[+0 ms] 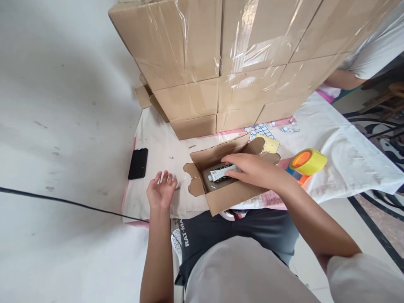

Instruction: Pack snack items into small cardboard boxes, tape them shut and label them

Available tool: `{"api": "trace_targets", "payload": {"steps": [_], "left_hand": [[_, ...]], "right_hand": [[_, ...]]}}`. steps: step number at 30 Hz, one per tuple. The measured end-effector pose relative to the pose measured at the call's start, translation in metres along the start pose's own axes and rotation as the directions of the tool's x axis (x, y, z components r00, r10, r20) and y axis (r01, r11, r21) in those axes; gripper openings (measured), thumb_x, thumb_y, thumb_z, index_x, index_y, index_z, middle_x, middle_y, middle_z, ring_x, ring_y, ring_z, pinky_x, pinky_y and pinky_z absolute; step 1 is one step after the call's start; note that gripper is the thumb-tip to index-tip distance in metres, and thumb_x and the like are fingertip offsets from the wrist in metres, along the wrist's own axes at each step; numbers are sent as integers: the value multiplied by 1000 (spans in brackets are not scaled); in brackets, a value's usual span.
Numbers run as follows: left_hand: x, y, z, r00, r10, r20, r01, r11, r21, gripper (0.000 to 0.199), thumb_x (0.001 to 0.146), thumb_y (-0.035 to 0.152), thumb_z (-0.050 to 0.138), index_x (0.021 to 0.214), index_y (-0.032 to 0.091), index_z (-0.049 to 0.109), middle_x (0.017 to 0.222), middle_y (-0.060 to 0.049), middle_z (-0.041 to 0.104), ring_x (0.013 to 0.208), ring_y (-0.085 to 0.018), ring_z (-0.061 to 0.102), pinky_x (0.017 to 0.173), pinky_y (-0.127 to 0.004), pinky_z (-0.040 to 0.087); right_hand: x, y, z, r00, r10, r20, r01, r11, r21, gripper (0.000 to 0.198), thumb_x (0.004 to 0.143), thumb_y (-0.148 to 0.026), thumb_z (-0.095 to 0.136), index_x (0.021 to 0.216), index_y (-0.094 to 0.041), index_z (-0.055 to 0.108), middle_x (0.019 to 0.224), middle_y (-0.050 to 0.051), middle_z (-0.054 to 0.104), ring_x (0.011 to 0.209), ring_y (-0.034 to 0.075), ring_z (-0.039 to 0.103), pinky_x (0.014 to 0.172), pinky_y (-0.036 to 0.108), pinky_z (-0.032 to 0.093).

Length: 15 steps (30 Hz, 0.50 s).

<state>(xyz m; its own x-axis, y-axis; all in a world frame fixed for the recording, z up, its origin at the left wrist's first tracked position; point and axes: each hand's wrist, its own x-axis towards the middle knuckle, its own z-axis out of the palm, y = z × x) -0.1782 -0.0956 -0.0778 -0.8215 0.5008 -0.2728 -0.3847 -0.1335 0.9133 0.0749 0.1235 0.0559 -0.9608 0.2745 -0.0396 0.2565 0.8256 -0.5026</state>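
An open cardboard box [229, 201] stands on the cloth-covered table in front of me, its flaps folded out. My right hand [249, 168] reaches into it, fingers and thumb closed around a white tube [221, 171] with a white cap pointing left. Under the tube, a dark patterned item shows only in part. My left hand [161, 189] is raised left of the box, palm up, fingers loosely curled and apart, with nothing in it.
Taped cardboard cartons [217, 75] are stacked at the back. A black phone [138, 163] lies at the left. Tape rolls [312, 162] sit to the right of the box. A black cable [78, 205] runs along the left wall. Another person's arm [344, 80] shows at the upper right.
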Motion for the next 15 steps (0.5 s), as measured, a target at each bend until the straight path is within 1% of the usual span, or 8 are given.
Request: {"api": "trace_targets", "payload": {"steps": [2, 3, 5, 7, 10, 12, 13, 15], "left_hand": [[12, 0, 1, 997, 60, -40, -52, 983, 176, 33, 76, 53, 59, 73, 21, 52, 81, -4, 61, 77, -16, 59, 68, -29, 49], [18, 1, 1, 993, 101, -54, -82, 956, 281, 36, 78, 56, 58, 69, 21, 52, 76, -2, 59, 74, -15, 57, 67, -28, 47], [28, 7, -1, 982, 185, -41, -141, 857, 496, 35, 78, 53, 61, 67, 21, 56, 71, -1, 58, 72, -15, 54, 67, -26, 43], [36, 17, -5, 972, 233, 27, -189, 712, 676, 26, 77, 46, 65, 72, 21, 65, 74, -1, 64, 76, -17, 54, 71, -27, 41], [45, 35, -7, 964, 242, 109, -217, 484, 847, 19, 72, 40, 70, 76, 22, 72, 73, -1, 66, 74, -19, 53, 70, -29, 37], [49, 44, -6, 959, 253, 128, -215, 356, 910, 21, 68, 42, 74, 65, 22, 69, 62, -1, 60, 65, -19, 48, 65, -29, 31], [49, 47, -4, 955, 263, 136, -217, 305, 927, 25, 67, 43, 75, 59, 22, 65, 57, 0, 55, 62, -18, 45, 63, -29, 29], [45, 50, 0, 940, 297, 166, -241, 238, 941, 34, 71, 46, 73, 53, 22, 58, 52, 1, 49, 58, -17, 41, 61, -29, 26]], "right_hand": [[-28, 3, -4, 983, -10, -184, 21, 998, 56, 30, 99, -37, 55, 125, -24, 62, 124, 6, 70, 113, 27, 66, 94, 37, 51], [-43, 5, -4, 960, -3, -281, 26, 997, 79, 28, 98, -36, 56, 123, -25, 63, 120, 6, 72, 111, 25, 67, 93, 37, 51], [-75, 10, -2, 894, 47, -446, 7, 993, 117, 22, 97, -32, 59, 117, -25, 65, 111, 4, 73, 102, 23, 70, 89, 34, 53], [-105, 17, 4, 826, 134, -548, -56, 986, 157, 16, 96, -28, 61, 111, -26, 66, 103, 3, 74, 94, 20, 71, 84, 31, 54], [-142, 28, 18, 740, 288, -608, -192, 957, 220, 11, 95, -30, 61, 102, -25, 68, 94, 1, 74, 85, 19, 71, 78, 30, 55], [-159, 38, 27, 683, 379, -624, -273, 925, 264, 12, 95, -34, 62, 98, -25, 69, 90, 2, 75, 83, 20, 71, 75, 30, 55], [-165, 43, 32, 661, 415, -625, -304, 910, 283, 14, 94, -36, 62, 96, -24, 70, 90, 2, 75, 83, 21, 71, 74, 30, 55], [-170, 53, 38, 636, 463, -617, -335, 886, 320, 18, 94, -40, 62, 95, -24, 70, 91, 3, 75, 86, 22, 71, 75, 31, 55]]}}
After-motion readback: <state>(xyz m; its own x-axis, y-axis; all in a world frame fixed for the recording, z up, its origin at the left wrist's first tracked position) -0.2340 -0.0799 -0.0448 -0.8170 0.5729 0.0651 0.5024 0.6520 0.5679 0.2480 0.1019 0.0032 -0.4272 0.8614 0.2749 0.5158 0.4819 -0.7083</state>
